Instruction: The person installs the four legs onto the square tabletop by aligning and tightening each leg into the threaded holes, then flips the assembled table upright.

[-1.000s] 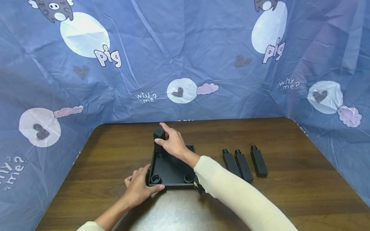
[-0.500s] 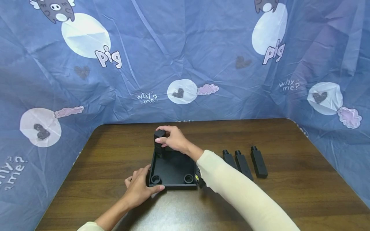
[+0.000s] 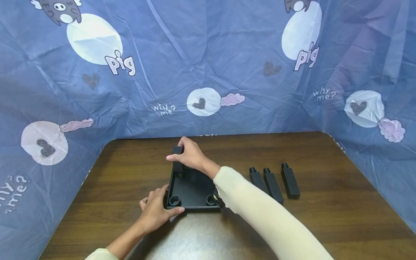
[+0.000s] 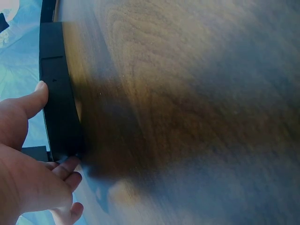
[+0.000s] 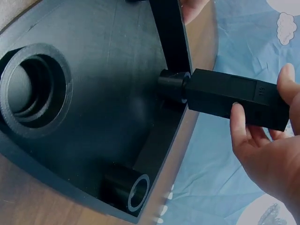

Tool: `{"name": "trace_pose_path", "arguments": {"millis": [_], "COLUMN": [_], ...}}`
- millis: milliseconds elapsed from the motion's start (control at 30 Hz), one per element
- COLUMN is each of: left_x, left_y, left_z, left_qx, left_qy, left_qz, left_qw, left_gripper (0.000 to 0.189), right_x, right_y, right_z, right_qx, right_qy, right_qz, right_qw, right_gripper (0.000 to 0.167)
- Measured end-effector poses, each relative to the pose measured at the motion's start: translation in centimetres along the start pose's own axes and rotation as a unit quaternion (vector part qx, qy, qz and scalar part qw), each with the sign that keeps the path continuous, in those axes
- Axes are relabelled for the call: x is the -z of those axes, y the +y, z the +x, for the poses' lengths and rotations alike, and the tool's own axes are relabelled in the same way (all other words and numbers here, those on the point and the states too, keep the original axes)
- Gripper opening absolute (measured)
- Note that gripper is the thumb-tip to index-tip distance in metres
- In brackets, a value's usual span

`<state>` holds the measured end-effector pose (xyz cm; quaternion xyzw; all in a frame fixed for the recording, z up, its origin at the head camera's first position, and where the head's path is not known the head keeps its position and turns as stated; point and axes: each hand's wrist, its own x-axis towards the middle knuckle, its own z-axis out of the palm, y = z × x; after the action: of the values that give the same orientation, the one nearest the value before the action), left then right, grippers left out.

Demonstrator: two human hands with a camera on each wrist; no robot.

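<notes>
Right hand (image 3: 192, 155) closed round block (image 5: 219, 93) at far-left tray (image 3: 191, 189) corner, seating unclear; left hand (image 3: 156, 207) round near-left edges

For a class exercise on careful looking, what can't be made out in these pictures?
Held square post, tip: hidden by the corner socket, right wrist view.
Marking on it: too small to read surely, right wrist view.
Leftmost loose post, near end: covered by the right sleeve, head view.
Tray, underside: turned down towards the table, head view.
</notes>
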<state>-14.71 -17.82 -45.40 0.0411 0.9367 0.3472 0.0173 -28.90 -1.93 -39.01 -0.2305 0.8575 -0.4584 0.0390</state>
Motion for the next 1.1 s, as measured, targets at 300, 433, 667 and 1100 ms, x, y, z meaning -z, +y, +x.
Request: {"name": "trace_pose_path", "arguments": {"millis": [300,433,667,1100], "left_x": [-0.1,-0.1,0.0,0.0], "left_y": [-0.1,-0.1,-0.1,-0.1], "left_z": [0.0,0.0,0.0,0.1], "left_qx": [-0.001,0.004,0.003,0.006], "left_qy": [0.004,0.003,-0.003,-0.002], "left_qz": [0.007,0.006,0.001,0.002], "left_qw": [1.0,1.0,1.0,1.0], "left_gripper": [0.097,0.097,0.098,0.099], "right_x": [1.3,1.5,0.7,0.4], "right_y": [0.4,0.5,0.2,-0.3], "right_z": [0.4,0.5,0.4,0.8], "right_qx": [0.061,0.06,0.031,-0.004], "right_qy": [-0.108,-0.115,-0.044,-0.063], "right_qz": [0.012,0.025,-0.001,-0.013], "right_qw": [0.9921,0.9912,0.9986,0.9979], "right_gripper": [0.053,0.042,0.027,0.052]}}
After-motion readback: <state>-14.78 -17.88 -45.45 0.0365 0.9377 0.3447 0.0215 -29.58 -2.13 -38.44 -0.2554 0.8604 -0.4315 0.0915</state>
